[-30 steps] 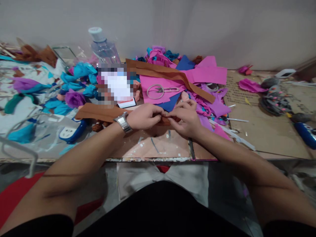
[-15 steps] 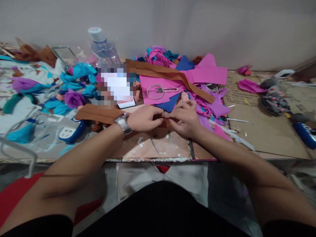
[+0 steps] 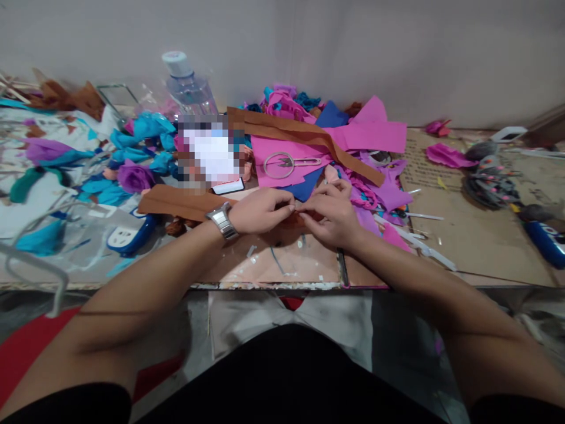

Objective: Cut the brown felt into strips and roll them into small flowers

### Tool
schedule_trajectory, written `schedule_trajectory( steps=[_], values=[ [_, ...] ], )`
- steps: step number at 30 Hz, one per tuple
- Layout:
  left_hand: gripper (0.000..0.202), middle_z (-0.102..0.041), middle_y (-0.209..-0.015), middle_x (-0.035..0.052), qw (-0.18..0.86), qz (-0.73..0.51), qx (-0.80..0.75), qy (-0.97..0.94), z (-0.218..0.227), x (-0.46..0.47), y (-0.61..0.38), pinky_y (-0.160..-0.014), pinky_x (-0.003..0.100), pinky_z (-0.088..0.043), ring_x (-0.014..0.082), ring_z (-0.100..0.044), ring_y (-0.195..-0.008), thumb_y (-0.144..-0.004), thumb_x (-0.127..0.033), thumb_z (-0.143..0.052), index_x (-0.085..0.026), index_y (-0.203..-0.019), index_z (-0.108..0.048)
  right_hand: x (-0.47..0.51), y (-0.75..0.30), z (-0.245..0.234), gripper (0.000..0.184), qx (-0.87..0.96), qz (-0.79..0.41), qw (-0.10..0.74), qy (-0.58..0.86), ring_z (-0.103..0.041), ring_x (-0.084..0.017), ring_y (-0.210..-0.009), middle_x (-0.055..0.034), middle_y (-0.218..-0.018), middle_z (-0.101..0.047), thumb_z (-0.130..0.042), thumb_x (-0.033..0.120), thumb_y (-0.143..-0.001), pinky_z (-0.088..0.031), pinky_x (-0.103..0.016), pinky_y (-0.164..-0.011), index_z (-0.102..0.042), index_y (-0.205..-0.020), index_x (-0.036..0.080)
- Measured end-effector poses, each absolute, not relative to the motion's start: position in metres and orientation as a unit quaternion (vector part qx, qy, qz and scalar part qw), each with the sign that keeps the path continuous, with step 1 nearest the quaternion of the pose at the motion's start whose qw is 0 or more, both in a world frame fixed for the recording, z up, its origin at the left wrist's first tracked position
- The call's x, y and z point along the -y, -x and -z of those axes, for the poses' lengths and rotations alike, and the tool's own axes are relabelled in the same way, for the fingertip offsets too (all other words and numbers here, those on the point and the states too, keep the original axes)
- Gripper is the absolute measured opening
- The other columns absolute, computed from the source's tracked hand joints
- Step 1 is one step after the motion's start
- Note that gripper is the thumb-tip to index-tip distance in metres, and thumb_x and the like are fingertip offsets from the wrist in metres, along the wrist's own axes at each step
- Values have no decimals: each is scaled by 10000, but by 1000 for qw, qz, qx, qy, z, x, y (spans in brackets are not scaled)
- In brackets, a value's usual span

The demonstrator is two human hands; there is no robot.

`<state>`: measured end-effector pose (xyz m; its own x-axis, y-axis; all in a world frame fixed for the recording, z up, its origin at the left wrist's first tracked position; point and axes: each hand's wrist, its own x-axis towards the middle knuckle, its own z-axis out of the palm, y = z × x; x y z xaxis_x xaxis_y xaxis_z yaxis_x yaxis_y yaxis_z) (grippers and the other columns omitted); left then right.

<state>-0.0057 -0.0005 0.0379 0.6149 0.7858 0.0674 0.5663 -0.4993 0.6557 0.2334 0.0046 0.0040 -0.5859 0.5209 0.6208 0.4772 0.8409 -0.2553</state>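
The light is dim and rather flat, its source out of view. The phone [image 3: 216, 156] is the brightest patch, its screen glaring white amid blocky pixelation. Beyond the phone, the wall [image 3: 375, 53] is dull grey. Nearer than the phone, soft shadow lies on the surface [image 3: 273, 259] beneath the left grip [image 3: 257, 210] and right grip [image 3: 333, 213], and a metal watch [image 3: 223, 221] glints. Fine detail is soft, smeary in the dark bundle [image 3: 489, 184] well right of the phone. Wide-angle distortion stretches the arms [image 3: 150, 288] toward the frame's edges.
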Motion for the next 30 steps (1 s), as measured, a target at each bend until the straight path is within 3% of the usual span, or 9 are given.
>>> schedule_trajectory(
  steps=[30],
  values=[
    [234, -650, -751, -10, 303, -214, -410, -833, -34, 4, 0, -651, 265, -355, 122, -498, -637, -975, -366, -553, -172, -890, -651, -3, -231, -5, 107, 877, -39, 363, 311, -680, -247, -1012, 9, -953, -819, -678, 325, -989, -300, -516, -1057, -748, -935, 264]
  ],
)
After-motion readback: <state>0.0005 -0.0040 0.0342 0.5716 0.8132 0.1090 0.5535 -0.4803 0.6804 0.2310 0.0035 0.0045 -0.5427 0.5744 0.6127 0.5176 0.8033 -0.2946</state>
